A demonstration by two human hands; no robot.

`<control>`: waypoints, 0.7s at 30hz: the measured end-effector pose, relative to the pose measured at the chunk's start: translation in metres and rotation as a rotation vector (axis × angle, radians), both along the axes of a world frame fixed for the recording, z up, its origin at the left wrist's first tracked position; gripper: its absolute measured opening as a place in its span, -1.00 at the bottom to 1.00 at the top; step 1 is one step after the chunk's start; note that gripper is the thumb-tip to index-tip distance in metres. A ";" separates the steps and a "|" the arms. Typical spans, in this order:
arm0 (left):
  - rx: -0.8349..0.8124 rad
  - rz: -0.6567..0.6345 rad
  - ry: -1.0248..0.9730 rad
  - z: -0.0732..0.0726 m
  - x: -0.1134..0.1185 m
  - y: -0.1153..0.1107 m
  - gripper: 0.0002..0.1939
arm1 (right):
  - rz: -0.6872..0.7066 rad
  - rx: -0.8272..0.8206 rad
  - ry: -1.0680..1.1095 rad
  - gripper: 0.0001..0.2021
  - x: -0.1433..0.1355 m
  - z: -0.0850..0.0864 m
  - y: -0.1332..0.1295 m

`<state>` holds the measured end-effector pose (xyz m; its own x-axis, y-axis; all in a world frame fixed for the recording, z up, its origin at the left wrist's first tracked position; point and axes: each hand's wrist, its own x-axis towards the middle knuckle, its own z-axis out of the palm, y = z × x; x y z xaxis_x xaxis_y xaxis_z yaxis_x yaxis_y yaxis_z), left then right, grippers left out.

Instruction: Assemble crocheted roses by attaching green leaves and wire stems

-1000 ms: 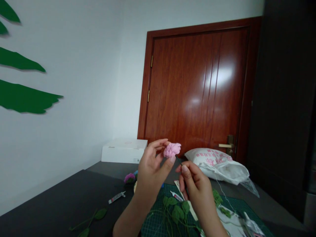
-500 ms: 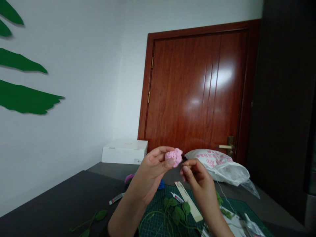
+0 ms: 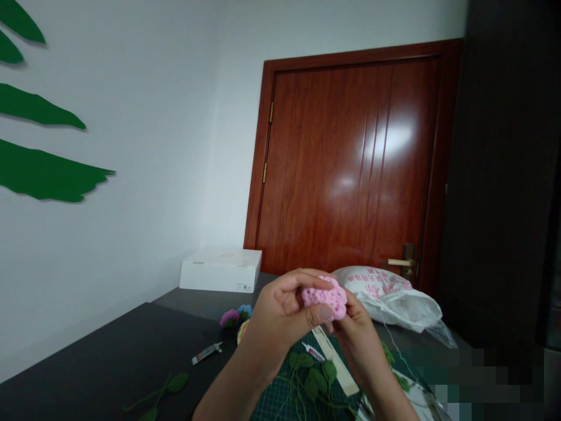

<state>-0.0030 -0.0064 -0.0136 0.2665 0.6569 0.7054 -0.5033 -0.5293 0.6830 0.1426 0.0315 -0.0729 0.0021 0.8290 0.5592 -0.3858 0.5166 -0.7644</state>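
Shifted rightward and lowered since the earlier frame: pink crocheted flower (image 3: pixel 335 299), petals already shaped. Green gridded cutting mat (image 3: pixel 272 397) is spread below. Flower is pinched by the half-curled left hand (image 3: pixel 274 310), thumb against fingers; the right hand (image 3: pixel 358 328) is held behind, fingertips hidden, grip unclear. Green leafy stems (image 3: pixel 313 383) are left loose, unjoined. Small white tube (image 3: pixel 313 351) is left lying alongside.

Dim room; white glare on door (image 3: pixel 302 175); lower right corner pixelated.
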 end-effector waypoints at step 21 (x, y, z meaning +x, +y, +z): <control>0.076 0.042 0.038 0.006 -0.004 -0.011 -0.84 | -0.147 0.228 -0.079 -0.82 0.009 0.009 -0.011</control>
<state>-0.0071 -0.0176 -0.0075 0.2677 0.6129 0.7435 -0.4539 -0.6004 0.6584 0.1512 0.0202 -0.0642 0.0618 0.6756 0.7347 -0.2380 0.7248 -0.6465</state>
